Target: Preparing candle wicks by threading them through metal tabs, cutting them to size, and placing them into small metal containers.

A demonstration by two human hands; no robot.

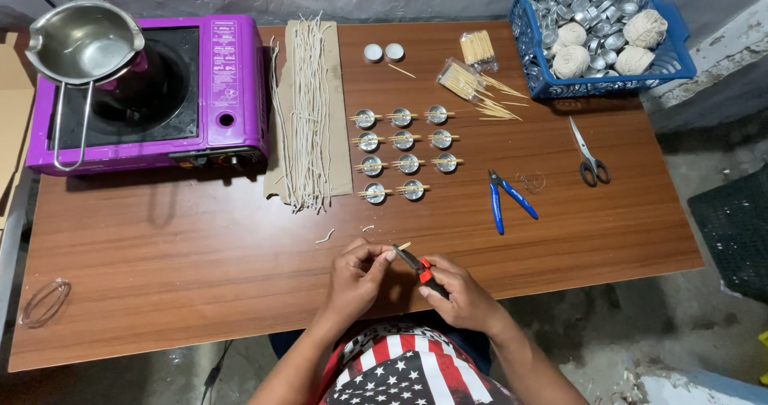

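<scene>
From the head view, our right hand (458,293) grips red-handled pliers (419,267), closed around them; our left hand (360,273) pinches a small piece (402,247) at their tip, near the worktop's (200,277) front edge. Beyond lie rows of metal cups (404,153), wick strands (308,109), blue pliers (504,197), scissors (590,155), nothing blocking them.

Purple stove (228,77), blue basket (552,85), blue-handled pliers (506,197), brown wood-grain table (200,261), red-and-black cutter (422,271), stars-and-stripes shirt (408,369).
</scene>
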